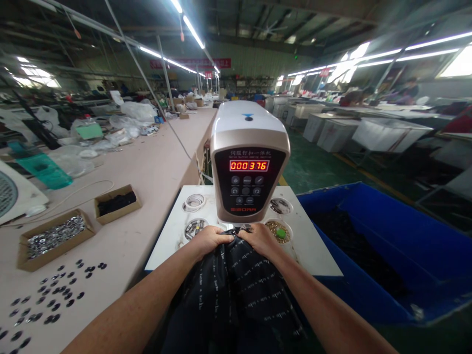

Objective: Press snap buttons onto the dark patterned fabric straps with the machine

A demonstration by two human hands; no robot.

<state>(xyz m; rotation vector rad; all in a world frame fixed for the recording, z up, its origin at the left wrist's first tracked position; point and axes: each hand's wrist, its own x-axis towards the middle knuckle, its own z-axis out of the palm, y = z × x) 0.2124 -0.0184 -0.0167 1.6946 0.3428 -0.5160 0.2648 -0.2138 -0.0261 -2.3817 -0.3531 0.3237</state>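
A black garment [236, 285] with white lettering on its inner lining hangs down towards me from the button machine [250, 132]. Its top edge lies under the machine's head. My left hand [208, 241] pinches that edge from the left, thumb pointing inward. From the right, my right hand [260, 238] grips the same edge, close beside the left. The machine's red display reads 000376. Between my thumbs, the small part at the fabric edge is too dark to make out. The machine's white tabletop [309, 255] surrounds both hands.
On the left table [121, 236] stand a cardboard box of metal button parts [57, 236] and a smaller box of black pieces [117, 201]. Loose black discs [55, 295] lie nearer me. Round wells in the tabletop hold small parts [276, 231]. A blue bin [387, 236] with dark cloth stands right.
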